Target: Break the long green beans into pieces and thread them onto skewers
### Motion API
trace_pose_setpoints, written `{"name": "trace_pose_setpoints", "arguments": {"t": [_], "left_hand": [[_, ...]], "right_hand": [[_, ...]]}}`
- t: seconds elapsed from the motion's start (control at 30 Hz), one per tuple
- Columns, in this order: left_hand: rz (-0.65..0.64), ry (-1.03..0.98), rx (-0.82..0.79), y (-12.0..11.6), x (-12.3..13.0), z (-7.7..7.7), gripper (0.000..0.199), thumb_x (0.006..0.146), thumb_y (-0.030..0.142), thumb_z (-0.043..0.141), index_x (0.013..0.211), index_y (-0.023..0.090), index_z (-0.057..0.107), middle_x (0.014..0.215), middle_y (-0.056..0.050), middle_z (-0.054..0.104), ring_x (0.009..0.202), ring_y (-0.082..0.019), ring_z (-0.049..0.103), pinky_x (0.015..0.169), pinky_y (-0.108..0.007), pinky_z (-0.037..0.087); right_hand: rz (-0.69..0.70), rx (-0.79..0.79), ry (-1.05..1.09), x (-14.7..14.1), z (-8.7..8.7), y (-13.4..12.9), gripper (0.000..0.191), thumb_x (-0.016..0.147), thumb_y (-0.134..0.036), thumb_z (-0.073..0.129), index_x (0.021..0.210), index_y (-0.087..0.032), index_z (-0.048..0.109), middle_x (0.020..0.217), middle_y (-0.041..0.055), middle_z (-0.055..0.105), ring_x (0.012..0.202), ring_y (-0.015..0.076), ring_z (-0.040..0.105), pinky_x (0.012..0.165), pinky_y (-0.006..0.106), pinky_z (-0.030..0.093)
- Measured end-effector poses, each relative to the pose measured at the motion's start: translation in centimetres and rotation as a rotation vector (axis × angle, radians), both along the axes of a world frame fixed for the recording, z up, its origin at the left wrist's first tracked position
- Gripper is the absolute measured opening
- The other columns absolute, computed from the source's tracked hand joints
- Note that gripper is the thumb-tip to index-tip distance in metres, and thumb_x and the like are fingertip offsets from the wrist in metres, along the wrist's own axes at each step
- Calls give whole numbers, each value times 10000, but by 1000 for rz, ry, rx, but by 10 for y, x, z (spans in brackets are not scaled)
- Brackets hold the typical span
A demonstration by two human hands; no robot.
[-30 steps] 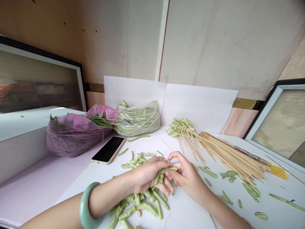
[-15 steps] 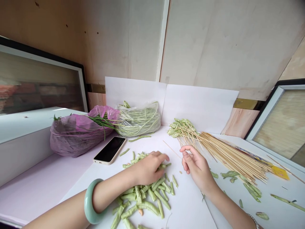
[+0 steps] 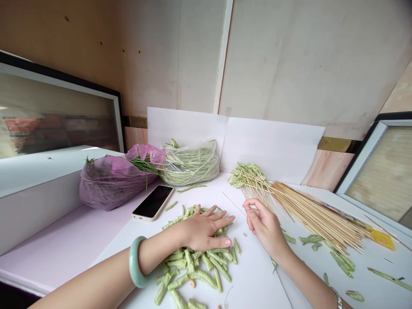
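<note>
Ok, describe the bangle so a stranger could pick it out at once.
On the white tabletop, find the heap of cut green beans with the left hand spread on it. Follow that forearm back to the wrist: the bangle is there, a thick, smooth, pale green hoop, unlike the thin metal bracelet on the right arm.

Bean pieces (image 3: 196, 268) lie on the table (image 3: 257, 283), a phone (image 3: 152, 202) behind-left, wooden skewers (image 3: 309, 214) to the right.

The left hand (image 3: 206, 229) lies spread on cut green beans (image 3: 193, 268). The right hand (image 3: 264, 224) pinches just beside a spread of wooden skewers (image 3: 310, 214).
</note>
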State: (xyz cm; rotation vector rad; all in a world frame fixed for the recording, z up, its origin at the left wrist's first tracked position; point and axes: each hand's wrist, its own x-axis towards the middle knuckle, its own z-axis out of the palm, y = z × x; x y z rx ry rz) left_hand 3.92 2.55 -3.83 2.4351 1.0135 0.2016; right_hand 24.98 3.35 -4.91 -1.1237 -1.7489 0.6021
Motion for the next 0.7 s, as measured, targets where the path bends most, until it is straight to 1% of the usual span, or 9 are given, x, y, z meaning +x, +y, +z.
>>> {"name": "trace_pose_setpoints", "arguments": {"t": [0.1,0.3,0.5,0.57,0.6,0.67,0.7], "left_hand": [[24,23,32,4,4,-3,774,793,721,326,1451,344,169,1533,-67,146,1398,-386,3,998,-690,-112],[68,30,58,12,12,-9,801,767,730,383,1444,337,216,1530,-66,163,1392,-411,8,977,-709,-128],[54,54,29,15,12,-7,781,783,738,326,1448,357,174,1543,-20,98,1396,-386,-62,963,-701,-170],[74,-11,-15,16,10,-4,759,804,724,297,1451,352,161,1545,-10,77,1399,-371,-69,987,-692,-140],[103,-85,-33,16,8,-2,745,820,710,274,1455,338,163,1547,-11,76,1404,-354,-62,1020,-669,-110],[188,-309,-30,17,3,4,709,862,661,219,1462,285,185,1547,-21,104,1420,-298,-5,1102,-569,-25],[231,-441,-6,18,-1,7,686,886,624,192,1462,252,205,1544,-28,138,1423,-260,46,1134,-494,22]], "right_hand": [[-13,13,-11,0,-2,1,337,863,-545,433,827,-219,509,435,-70,409,394,125,386,417,245,323],[21,5,-40,-1,-5,3,353,855,-560,432,815,-218,506,421,-76,405,369,125,386,399,245,333],[18,12,-60,0,-7,10,375,845,-571,446,786,-209,525,404,-73,413,365,128,396,414,250,354],[11,17,-65,1,-9,12,383,849,-573,439,774,-209,529,402,-70,417,363,128,398,417,251,352],[8,20,-67,2,-10,14,390,850,-578,435,766,-209,531,400,-70,418,362,130,400,417,251,351],[4,25,-68,4,-11,16,405,848,-588,430,749,-210,535,397,-67,419,366,134,408,420,253,351],[4,27,-68,5,-12,17,410,846,-591,431,739,-210,536,397,-65,420,370,135,412,423,253,351]]}}
